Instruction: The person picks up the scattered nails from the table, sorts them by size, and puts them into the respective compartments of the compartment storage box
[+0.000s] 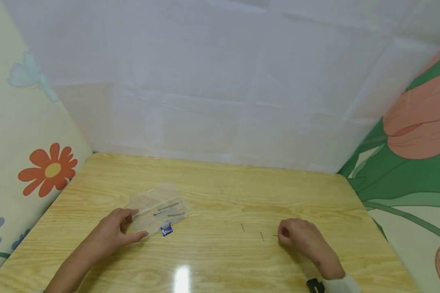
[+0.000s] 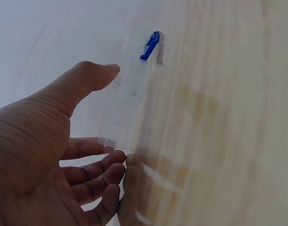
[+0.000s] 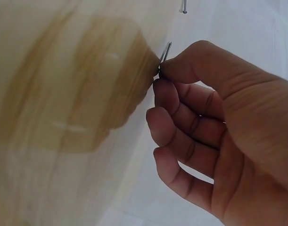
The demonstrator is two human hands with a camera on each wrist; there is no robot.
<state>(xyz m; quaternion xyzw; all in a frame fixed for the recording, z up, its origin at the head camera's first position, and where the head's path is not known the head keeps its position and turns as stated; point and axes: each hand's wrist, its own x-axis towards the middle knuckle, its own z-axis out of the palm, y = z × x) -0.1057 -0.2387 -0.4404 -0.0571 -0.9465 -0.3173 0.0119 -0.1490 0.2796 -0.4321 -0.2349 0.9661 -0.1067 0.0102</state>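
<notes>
A clear plastic box (image 1: 152, 198) with a lid lies open on the left of the table. Several longer nails (image 1: 168, 206) are inside it, and a blue latch (image 1: 166, 229) sits on its near edge. With thumb and fingers at opposite sides of the box's left end, my left hand (image 1: 111, 229) holds it; the left wrist view shows the latch (image 2: 151, 46) beyond the thumb. To the right, my right hand (image 1: 305, 239) pinches a small nail (image 3: 166, 52) between thumb and index finger at the tabletop. Two more small nails (image 1: 243, 227) lie left of it.
The wood-grain table (image 1: 212, 260) is shiny and reflects the hands. A white sheet (image 1: 212, 101) hangs behind its far edge. Flower-printed panels (image 1: 407, 183) stand along both sides. A dark band (image 1: 315, 285) is on the right wrist.
</notes>
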